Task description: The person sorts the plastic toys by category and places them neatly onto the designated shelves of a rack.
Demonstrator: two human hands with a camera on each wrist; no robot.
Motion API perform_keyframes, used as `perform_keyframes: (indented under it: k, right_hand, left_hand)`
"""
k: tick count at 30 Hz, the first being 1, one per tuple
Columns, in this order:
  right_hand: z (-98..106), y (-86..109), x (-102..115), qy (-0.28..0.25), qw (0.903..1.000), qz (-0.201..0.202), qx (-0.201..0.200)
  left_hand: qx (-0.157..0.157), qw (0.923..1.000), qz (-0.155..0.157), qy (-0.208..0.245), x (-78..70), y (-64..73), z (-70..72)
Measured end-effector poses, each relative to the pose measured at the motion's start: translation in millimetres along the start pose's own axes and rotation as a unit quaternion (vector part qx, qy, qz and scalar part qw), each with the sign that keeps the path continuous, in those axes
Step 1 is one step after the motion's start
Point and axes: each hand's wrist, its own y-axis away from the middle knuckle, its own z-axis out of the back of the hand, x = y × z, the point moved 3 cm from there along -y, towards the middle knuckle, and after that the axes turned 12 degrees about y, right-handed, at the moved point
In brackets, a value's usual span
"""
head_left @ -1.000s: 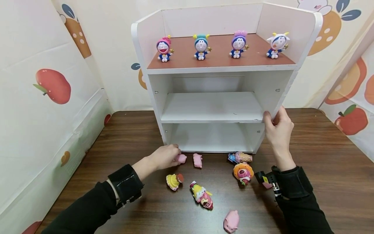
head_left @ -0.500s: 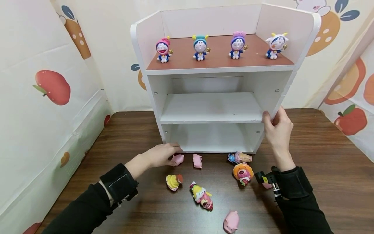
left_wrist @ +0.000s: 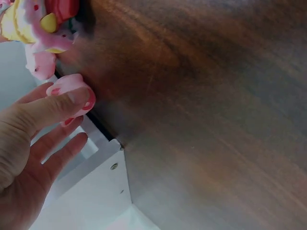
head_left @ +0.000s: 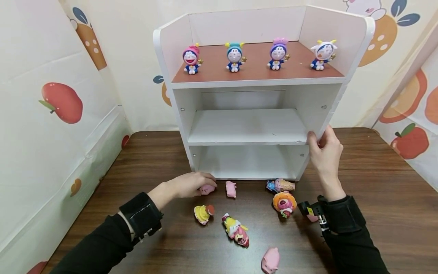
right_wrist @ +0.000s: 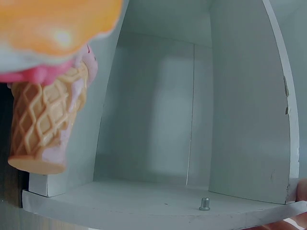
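My left hand (head_left: 189, 185) pinches a small pink pig figurine (head_left: 206, 189) between thumb and fingers, low by the front left corner of a white shelf unit (head_left: 246, 125). The left wrist view shows the thumb across the pig (left_wrist: 67, 83). Just right of it lies another pink pig (head_left: 230, 189). My right hand (head_left: 326, 156) grips the unit's right side panel at middle-shelf height, thumb in front; its other fingers are partly hidden. Below that hand lie an ice cream cone figurine (head_left: 285, 185) and an orange-rimmed figurine with a pink face (head_left: 284, 203).
Several cat figurines in coloured hats stand along the brown top (head_left: 256, 72) of the unit. Nearer on the wooden table (head_left: 191, 251) lie a yellow figurine (head_left: 202, 214), a yellow-and-pink figurine (head_left: 236, 230) and a pig (head_left: 271, 260). A pink piece (head_left: 312, 217) shows beside the right wrist.
My left hand has shifted slightly left with the pig, its fingers now lying more over the top of it. The right hand keeps its grip on the shelf unit.
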Motion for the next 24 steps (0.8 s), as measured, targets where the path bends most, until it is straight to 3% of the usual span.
perform_keyframes:
  k: [7, 13, 24]
  right_hand:
    - [-0.2, 0.0, 0.1, -0.004, 1.0, 0.0, -0.002]
    - [-0.3, 0.0, 0.7, -0.014, 0.9999, 0.004, -0.008]
    - [-0.4, 0.5, 0.6, -0.014, 0.9998, 0.005, -0.01]
  left_hand:
    - [-0.031, 0.9995, -0.002, 0.009, 2.4, -0.9, -3.0]
    - [-0.062, 0.9977, 0.026, 0.012, 5.0, -0.7, -3.6]
    - [-0.103, 0.99, 0.07, 0.065, 5.6, -0.6, -4.8]
